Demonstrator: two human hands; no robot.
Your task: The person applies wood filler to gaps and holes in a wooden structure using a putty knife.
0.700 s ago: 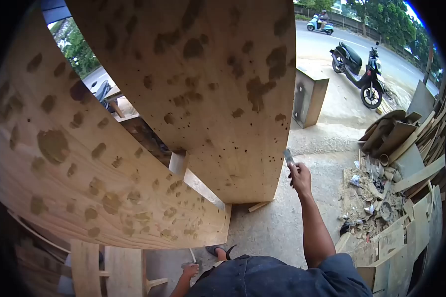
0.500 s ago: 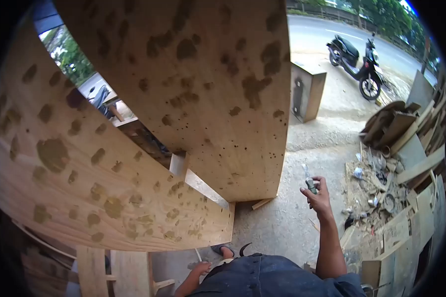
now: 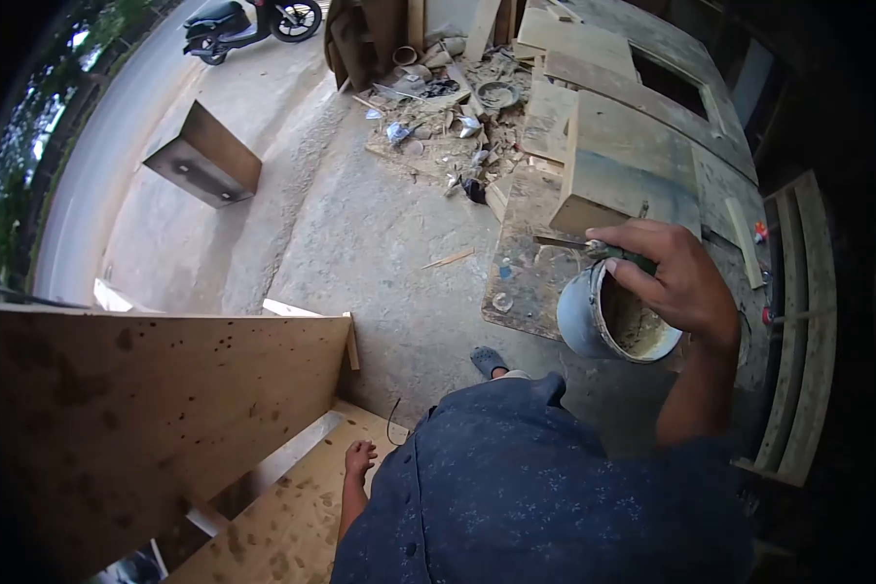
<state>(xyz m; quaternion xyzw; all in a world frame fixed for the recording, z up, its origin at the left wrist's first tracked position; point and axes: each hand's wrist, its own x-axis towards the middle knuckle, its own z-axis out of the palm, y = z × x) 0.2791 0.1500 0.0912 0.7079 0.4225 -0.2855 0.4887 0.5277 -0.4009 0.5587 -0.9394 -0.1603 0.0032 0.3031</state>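
Observation:
My right hand [image 3: 667, 273] is closed round the green handle of a putty knife [image 3: 562, 241], its thin blade pointing left over the rim of a bucket. The bucket [image 3: 579, 316] is whitish, with brown paste inside, and stands by the edge of a stained work board [image 3: 526, 263]. Down at my left side, my left hand [image 3: 360, 457] hangs with fingers loosely curled and a little apart, nothing visible in it. Near it are large wooden panels [image 3: 253, 375] with brown filler spots and small dark holes.
A wooden box [image 3: 204, 161] stands on the concrete floor, with a parked motorbike [image 3: 248, 29] beyond. Scraps and debris [image 3: 457, 107] lie heaped ahead. Wooden boards [image 3: 638, 161] and a slatted frame [image 3: 798, 321] line the right side.
The view has swung right, away from the spotted panels. My right hand, holding the putty knife, has come from open space to the bucket's rim. My left hand hangs beside the panels.

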